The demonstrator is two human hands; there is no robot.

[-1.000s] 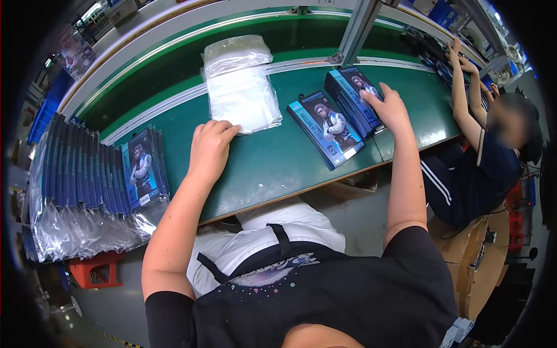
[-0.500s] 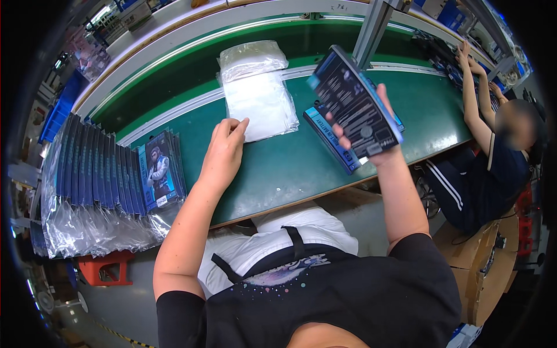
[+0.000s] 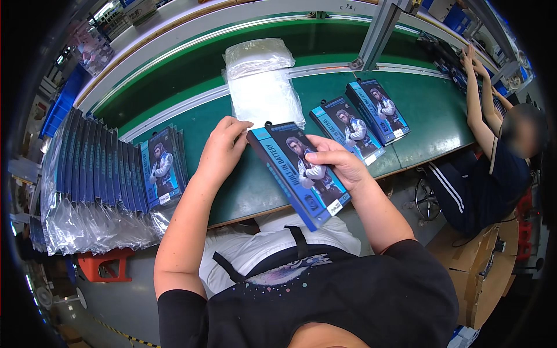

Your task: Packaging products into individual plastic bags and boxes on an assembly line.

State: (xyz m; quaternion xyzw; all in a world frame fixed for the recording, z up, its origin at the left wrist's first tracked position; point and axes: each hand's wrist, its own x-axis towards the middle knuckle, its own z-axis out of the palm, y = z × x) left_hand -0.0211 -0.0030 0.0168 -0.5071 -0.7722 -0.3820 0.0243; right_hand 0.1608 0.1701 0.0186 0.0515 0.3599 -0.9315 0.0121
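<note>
I have the right hand clamped on a dark blue box, thumb across the printed front and the other fingers out of sight under it; the box slants over the near edge of the bench, its printed face up toward my camera. Close to the box's top corner, I see the left hand with its fingers curled and the tips drawn near one another; I cannot tell whether they pinch anything or touch the box. Just beyond the left hand lies a stack of clear plastic bags. Beyond the right hand, I make out a flat box and, past it, another box. Well out to the left of the left hand stands a row of bagged boxes. Far right of the right hand, a co-worker reaches forward.
</note>
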